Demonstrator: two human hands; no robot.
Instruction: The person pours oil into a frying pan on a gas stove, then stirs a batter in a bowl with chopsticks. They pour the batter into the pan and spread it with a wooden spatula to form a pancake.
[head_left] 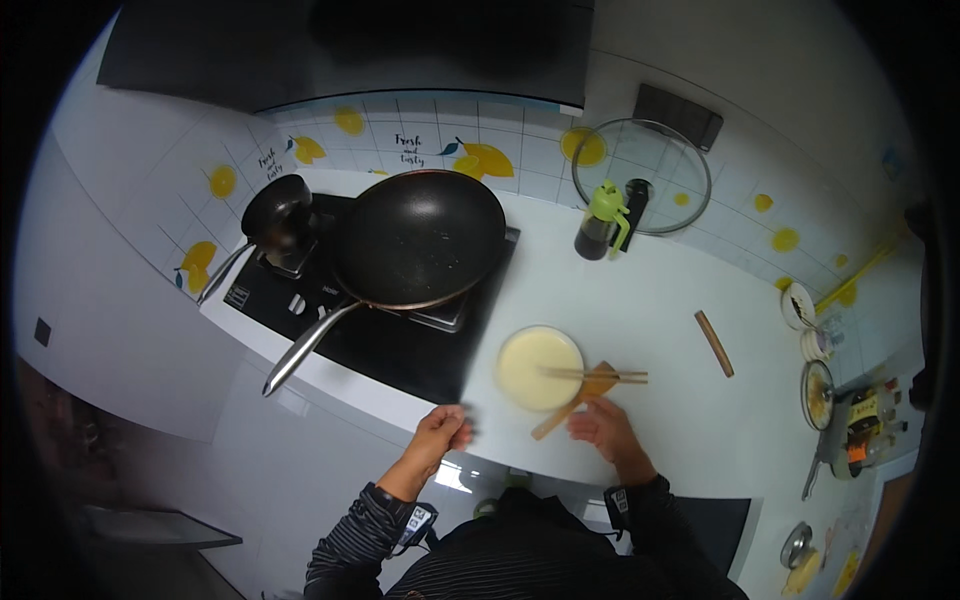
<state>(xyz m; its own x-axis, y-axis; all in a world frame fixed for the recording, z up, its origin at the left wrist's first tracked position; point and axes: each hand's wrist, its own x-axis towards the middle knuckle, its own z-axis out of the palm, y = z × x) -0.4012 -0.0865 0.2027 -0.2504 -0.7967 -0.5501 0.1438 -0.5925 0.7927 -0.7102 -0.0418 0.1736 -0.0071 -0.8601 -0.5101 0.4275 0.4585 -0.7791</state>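
Observation:
My left hand (440, 432) hovers in front of the counter edge, below the stove. Its fingers are loosely bent and slightly blurred, with nothing seen in them. Nearest to my right hand (607, 432) is a flat wooden tool, perhaps a spatula (557, 420), lying slantwise beside the bowl. That hand is open and holds nothing I can see. Between and beyond both hands stands a round bowl (520, 370) full of smooth, pale yellow liquid. A pair of chopsticks (625, 377) rests over its right rim, the tips reaching into the liquid.
A black frying pan (420, 240) sits on the gas stove (390, 350), its steel handle jutting nearward; a small pot (278, 215) stands left. Behind are a green-topped oil bottle (600, 222) and glass lid (650, 165). A brown stick (714, 343) lies right, near bowls and bottles (868, 425).

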